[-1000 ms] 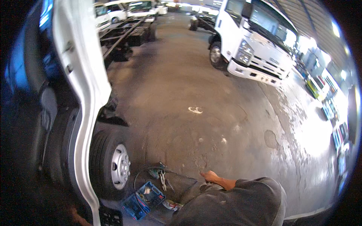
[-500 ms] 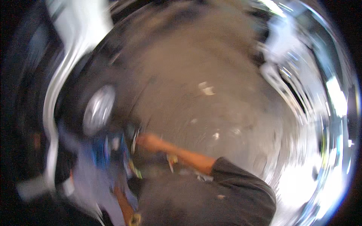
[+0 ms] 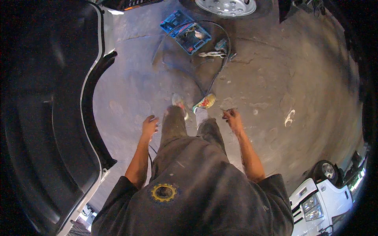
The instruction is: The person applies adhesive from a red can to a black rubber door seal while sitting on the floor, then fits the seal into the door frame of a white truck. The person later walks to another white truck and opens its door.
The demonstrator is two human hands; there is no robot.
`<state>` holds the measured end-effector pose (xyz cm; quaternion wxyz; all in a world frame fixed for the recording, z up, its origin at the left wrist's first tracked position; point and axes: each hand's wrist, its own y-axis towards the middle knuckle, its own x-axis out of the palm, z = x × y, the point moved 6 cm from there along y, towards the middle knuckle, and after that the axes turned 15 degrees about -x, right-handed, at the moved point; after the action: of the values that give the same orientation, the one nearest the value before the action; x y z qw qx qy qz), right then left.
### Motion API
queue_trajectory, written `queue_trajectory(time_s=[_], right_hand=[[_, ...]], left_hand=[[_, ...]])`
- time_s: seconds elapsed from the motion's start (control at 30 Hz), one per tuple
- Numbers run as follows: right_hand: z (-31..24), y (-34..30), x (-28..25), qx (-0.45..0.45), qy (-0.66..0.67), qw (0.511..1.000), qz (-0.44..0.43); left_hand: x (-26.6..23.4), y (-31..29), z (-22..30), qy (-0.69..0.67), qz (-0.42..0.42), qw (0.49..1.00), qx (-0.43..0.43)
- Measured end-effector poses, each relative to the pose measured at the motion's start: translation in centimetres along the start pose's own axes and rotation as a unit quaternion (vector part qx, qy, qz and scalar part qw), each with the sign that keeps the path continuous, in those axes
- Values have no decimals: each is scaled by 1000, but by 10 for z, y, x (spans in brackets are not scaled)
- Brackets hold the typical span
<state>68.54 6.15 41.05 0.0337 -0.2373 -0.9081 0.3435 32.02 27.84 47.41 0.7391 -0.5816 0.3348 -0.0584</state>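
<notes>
My left hand hangs beside my left thigh, its fingers loosely bent and apart, with nothing visible in it. My right hand is held out over the floor to the right of my right leg. Its fingers are curled in, with a dark patch at the fingertips; whether that is a small thing or grime I cannot make out. Neither hand touches anything else I can see. Ahead of my feet lies an open blue tool case. A dark hose loops around it, and a blue-and-grey tool sits to its right.
A dark vehicle panel with a pale edge curves along the left. At the top is a wheel with a silver rim. A white vehicle stands at the lower right. The concrete floor is stained, and the hose reaches my right shoe.
The view has swung round and sharpened from heavy blur. My right arm, earlier stretched across to the left, now hangs on the right. My left hand has come into plain view.
</notes>
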Motion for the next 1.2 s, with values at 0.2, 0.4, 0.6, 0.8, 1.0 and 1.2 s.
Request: queue_trajectory(time_s=[0.2,0.4,0.6,0.8,1.0,1.2], right_hand=[[-38,13,78,-114,-148,978,-90],[-108,-11,117,-338,-330,867,-157],[-129,-62,125,-390,-358,837,-139],[-118,-135,107,-300,-110,938,-133],[-135,-157,100,-436,-189,858,-197],[-147,-91,40,-362,-131,908,-164]], left_hand=[[109,-26,22,-4,-192,979,63],[183,-77,39,-332,-399,854,-47],[173,-120,32,-418,-434,792,100],[186,-161,-20,-439,-372,806,138],[188,-167,-15,-479,-402,779,44],[236,-187,44,-431,-458,777,23]])
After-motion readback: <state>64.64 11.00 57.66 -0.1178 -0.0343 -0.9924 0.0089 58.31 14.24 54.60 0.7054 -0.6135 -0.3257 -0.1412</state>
